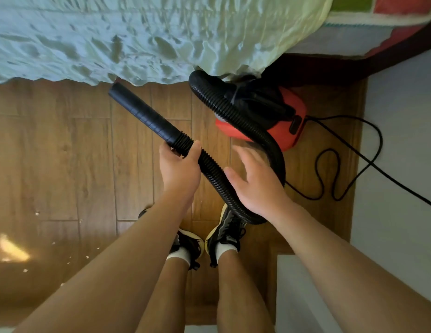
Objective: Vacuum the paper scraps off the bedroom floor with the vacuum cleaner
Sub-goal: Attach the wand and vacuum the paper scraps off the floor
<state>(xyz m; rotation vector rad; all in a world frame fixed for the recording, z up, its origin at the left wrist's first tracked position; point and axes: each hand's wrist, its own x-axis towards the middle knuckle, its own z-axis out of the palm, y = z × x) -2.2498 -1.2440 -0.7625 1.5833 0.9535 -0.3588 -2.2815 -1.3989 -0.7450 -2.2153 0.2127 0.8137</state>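
You're gripping the hose (213, 173) with your left hand (179, 164) at centre frame, fingers and thumb curling round the collar where the rigid black tube (147, 115) joins it. The tube is pointing toward the upper left, its tip near the hem of the bedspread (113, 39). Your right hand (255, 183) is hovering open just right of the hose, fingers spread and a bit blurred; can't tell if it's touching. The red vacuum cleaner (290, 111) is sitting on the wooden floor (77, 152), upper right of centre, at the bedspread's edge. Its power cord (330, 169) is snaking off to the right. Paper scraps (37, 213) are lying scattered at lower left, well apart from the tube.
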